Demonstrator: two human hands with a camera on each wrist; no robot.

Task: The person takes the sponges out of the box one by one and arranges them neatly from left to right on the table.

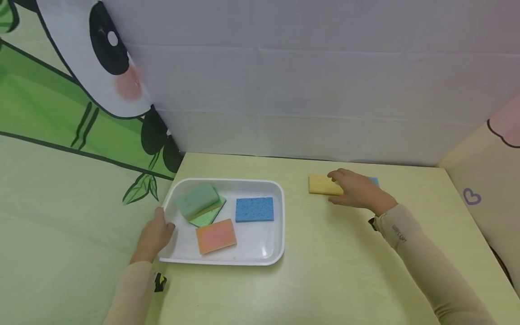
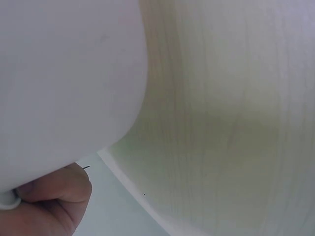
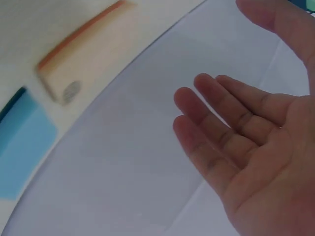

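My left hand grips the left rim of a white tray; the left wrist view shows its fingers curled at the tray's edge. In the tray lie a blue sponge, a pink-orange sponge and a green sponge partly covering a light green one. Over a yellow sponge on the table hovers my right hand, fingers extended and apart from it in the right wrist view. A second blue sponge sits beside the yellow one, mostly hidden by that hand in the head view.
The pale wooden table meets a white backdrop along its far edge. Printed cloth with a green cartoon pattern hangs at the left. Another printed panel borders the right edge.
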